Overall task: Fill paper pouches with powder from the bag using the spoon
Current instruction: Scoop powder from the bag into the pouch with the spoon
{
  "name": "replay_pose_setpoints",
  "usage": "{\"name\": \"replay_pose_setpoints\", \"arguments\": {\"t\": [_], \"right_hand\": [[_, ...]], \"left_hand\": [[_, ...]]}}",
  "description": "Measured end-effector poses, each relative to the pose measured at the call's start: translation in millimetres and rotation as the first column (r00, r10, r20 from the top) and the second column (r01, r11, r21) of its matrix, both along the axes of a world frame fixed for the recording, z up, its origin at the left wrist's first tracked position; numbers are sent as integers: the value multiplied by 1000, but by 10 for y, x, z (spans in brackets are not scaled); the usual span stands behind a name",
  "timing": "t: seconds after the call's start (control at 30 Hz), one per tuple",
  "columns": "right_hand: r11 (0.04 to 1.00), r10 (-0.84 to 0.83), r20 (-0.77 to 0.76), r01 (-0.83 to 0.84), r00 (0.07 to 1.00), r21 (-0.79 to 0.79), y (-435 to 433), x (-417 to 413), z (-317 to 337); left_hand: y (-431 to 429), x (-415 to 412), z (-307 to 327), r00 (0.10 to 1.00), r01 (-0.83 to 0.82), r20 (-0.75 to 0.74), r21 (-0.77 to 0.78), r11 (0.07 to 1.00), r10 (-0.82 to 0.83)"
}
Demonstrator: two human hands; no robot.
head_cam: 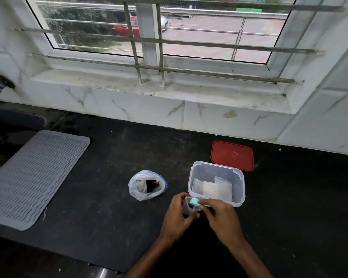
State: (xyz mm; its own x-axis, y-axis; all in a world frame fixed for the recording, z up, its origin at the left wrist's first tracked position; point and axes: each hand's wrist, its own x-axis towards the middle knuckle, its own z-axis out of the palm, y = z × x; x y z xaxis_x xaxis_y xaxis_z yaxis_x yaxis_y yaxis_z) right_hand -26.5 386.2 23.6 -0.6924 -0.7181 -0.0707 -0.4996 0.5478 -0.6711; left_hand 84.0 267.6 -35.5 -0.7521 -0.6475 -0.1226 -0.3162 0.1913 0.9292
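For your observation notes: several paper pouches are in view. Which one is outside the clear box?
The pouch gripped in the left hand, in front of the clear box; the other pouches lie inside it.

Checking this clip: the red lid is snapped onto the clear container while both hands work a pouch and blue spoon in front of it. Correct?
No. The head view shows the red lid lying on the counter behind the clear container, which stands open. The rest holds: left hand and right hand work a pouch and blue spoon in front of it.
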Motion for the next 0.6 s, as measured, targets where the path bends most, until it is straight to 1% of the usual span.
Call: {"name": "replay_pose_setpoints", "arguments": {"t": [0.07, 0.17, 0.23, 0.27, 0.3, 0.33, 0.37, 0.4, 0.43, 0.47, 0.53, 0.57, 0.6], "right_hand": [[998, -39, 16, 39, 999, -47, -10, 28, 39], [978, -108, 39, 113, 993, -173, -90, 74, 184], [971, -86, 89, 103, 992, -214, -239, 135, 289], [971, -58, 102, 80, 993, -226, -345, 176, 320], [971, -28, 101, 51, 994, -234, -455, 219, 324], [973, 5, 88, 15, 996, -229, -571, 265, 311], [977, 42, 63, -27, 997, -213, -707, 316, 285], [980, 81, 28, -75, 996, -182, -837, 369, 241], [982, 120, -5, -119, 993, -145, -976, 419, 191], [983, 149, -30, -152, 988, -100, -1100, 452, 140], [980, 199, -73, -200, 977, -7, -1322, 502, 48], [975, 223, -97, -221, 970, 32, -1408, 521, 13], [968, 247, -122, -240, 961, 65, -1495, 538, -6]], "left_hand": [[-40, 39, 58, 999, 42, 13, -6, 999, -42], [-248, 156, 154, 993, 112, 41, -89, 990, -109], [-486, 249, 215, 987, 159, 58, -161, 974, -151], [-623, 292, 250, 989, 146, 43, -204, 968, -140], [-753, 327, 275, 995, 98, 13, -261, 960, -98], [-880, 357, 284, 999, 22, -31, -348, 937, -35], [-1022, 388, 291, 998, -53, -63, -443, 895, 28], [-1144, 418, 295, 995, -103, -68, -515, 851, 79], [-1272, 445, 299, 992, -120, -50, -575, 809, 111], [-1383, 454, 283, 993, -96, -8, -630, 770, 118], [-1562, 448, 236, 986, 33, 140, -707, 706, 94], [-1619, 429, 206, 973, 93, 214, -715, 693, 91], [-1671, 413, 194, 959, 131, 269, -700, 702, 89]]}}
